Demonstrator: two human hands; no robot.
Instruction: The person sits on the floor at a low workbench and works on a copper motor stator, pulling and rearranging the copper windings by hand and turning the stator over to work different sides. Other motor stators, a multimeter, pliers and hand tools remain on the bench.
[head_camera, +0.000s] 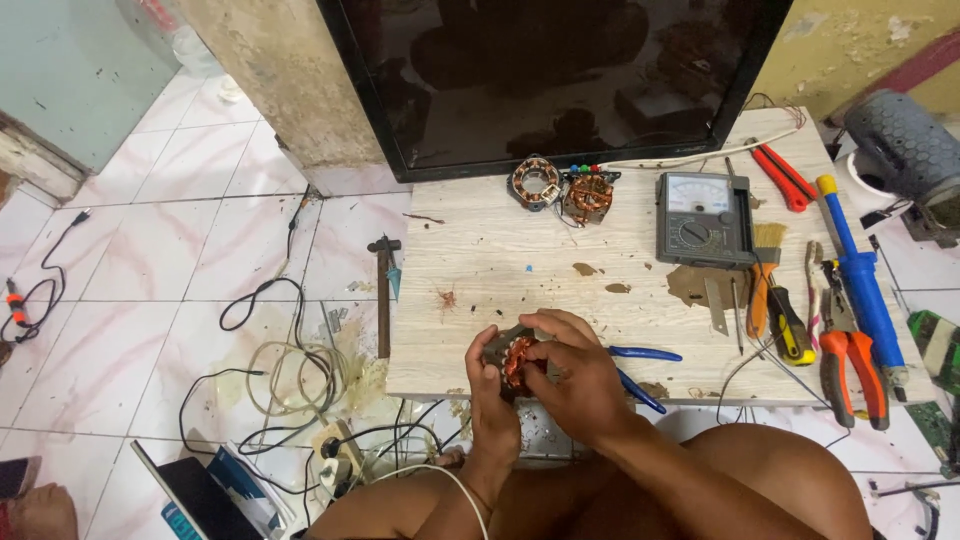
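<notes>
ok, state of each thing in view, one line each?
Left hand: gripping the motor stator from the left.
Right hand: fingers on the stator's top.
Motor stator: held above the table edge, copper windings exposed.
Two other stators: lying on the table, untouched.
Multimeter: flat on the table, dial up.
Blue-handled pliers: lying by the right hand.
Hammer: on the floor beside the table.

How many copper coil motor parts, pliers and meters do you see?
Copper coil motor parts: 3, one in both hands, two near the screen
Pliers: 3, blue, red, orange
Meters: 1
Total: 7
</notes>
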